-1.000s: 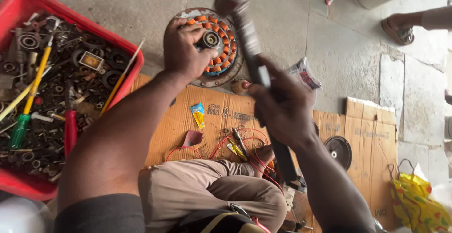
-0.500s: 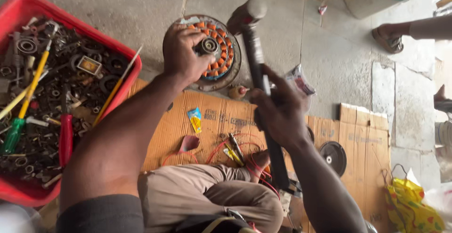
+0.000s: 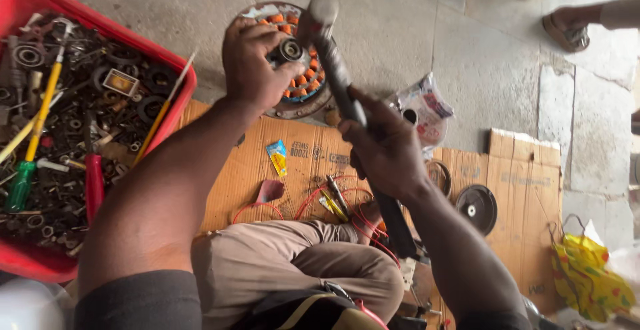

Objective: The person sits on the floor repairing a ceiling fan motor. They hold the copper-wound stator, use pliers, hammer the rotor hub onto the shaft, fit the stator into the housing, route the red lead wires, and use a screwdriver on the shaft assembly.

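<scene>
My left hand (image 3: 257,63) rests on a round motor stator (image 3: 293,77) with orange copper windings, its fingers pinching a small dark bearing (image 3: 291,50) at the centre. My right hand (image 3: 390,147) grips the dark handle of a hammer (image 3: 337,70); its metal head (image 3: 320,10) hovers just above and to the right of the bearing. The stator lies on the concrete floor at the far edge of a flattened cardboard sheet (image 3: 460,170).
A red plastic tub (image 3: 170,63) at left holds several screwdrivers, bearings and metal parts. On the cardboard lie red wires (image 3: 327,200), a small yellow-blue packet (image 3: 277,157) and a black round disc (image 3: 477,207). A plastic bag (image 3: 423,107) lies nearby. Another person's sandalled foot (image 3: 567,27) is top right.
The hammer head has swung down and left, from high above the stator to just beside the bearing. My left hand stays on the bearing.
</scene>
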Available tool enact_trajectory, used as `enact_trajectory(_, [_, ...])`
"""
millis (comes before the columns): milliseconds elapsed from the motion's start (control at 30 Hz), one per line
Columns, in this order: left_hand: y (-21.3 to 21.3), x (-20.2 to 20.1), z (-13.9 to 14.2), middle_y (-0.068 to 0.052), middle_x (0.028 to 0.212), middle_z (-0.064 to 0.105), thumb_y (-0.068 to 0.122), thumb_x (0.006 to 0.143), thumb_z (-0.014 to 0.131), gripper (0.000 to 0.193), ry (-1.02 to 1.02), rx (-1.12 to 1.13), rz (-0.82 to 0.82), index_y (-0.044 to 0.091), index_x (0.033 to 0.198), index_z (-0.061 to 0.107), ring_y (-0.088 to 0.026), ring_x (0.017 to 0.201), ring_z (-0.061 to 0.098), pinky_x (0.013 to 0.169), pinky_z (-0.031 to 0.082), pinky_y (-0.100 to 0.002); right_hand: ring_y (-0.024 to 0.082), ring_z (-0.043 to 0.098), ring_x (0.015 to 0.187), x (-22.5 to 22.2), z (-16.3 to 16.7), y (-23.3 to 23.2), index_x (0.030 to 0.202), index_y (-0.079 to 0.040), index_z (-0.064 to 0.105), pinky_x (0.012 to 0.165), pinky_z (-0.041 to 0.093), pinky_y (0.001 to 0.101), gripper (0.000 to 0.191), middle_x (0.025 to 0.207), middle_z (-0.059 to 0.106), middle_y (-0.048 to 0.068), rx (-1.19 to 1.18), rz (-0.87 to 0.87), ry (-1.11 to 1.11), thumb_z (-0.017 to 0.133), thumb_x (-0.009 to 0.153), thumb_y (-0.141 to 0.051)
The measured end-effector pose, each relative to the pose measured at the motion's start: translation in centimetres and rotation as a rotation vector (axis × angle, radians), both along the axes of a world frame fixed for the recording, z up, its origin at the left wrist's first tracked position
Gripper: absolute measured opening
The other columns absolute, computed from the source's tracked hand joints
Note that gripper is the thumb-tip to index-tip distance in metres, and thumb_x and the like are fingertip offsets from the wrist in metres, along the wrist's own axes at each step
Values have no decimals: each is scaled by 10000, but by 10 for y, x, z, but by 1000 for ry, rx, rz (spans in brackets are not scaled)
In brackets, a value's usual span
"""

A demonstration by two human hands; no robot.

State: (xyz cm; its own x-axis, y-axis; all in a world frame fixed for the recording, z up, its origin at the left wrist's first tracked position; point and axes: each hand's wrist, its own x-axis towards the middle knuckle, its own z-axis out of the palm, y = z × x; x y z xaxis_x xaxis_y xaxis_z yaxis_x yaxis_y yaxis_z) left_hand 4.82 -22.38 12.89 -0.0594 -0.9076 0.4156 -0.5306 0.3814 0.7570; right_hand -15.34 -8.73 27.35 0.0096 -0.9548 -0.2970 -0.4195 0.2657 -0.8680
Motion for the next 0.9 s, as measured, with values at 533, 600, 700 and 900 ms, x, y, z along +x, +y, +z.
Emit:
enact_trajectory(533, [-2, -4, -21, -107, 1131, 725, 259, 619, 976, 505, 30, -147, 23, 38, 1033, 790, -332, 1155, 577, 1067, 443, -461, 37, 580, 541, 5, 6, 2, 1481, -87, 511, 451, 484, 231, 552, 850, 696, -17, 19, -90, -39, 664, 951, -110])
enact_trajectory(600, [-4, -2, -27, -127, 1131, 716, 259, 629, 987, 523, 34, -233, -2, 19, 1048, 786, -347, 1173, 566, 1066, 443, -469, 26, 574, 578, 0, 17, 4, 1501, -61, 500, 488, 482, 223, 548, 877, 692, -25, -193, -75, -67, 672, 982, -96])
enact_trajectory(700, [-3, 7, -34, -120, 1184, 719, 241, 731, 973, 434, 32, -200, -92, 27, 1070, 809, -348, 1230, 578, 1101, 470, -465, 85, 564, 687, 7, 6, 15, 1435, -48, 532, 601, 490, 245, 419, 903, 629, 23, -539, -97, -70, 703, 1053, -55])
enact_trajectory(900, [12, 17, -20, -146, 1327, 687, 94, 903, 818, 415, 77, 223, -241, -8, 1272, 658, -272, 1181, 671, 990, 575, -388, 232, 767, 838, 18, -38, 27, 1475, -189, 524, 763, 637, 340, 468, 1054, 743, 123, -409, 16, 63, 688, 1038, -163])
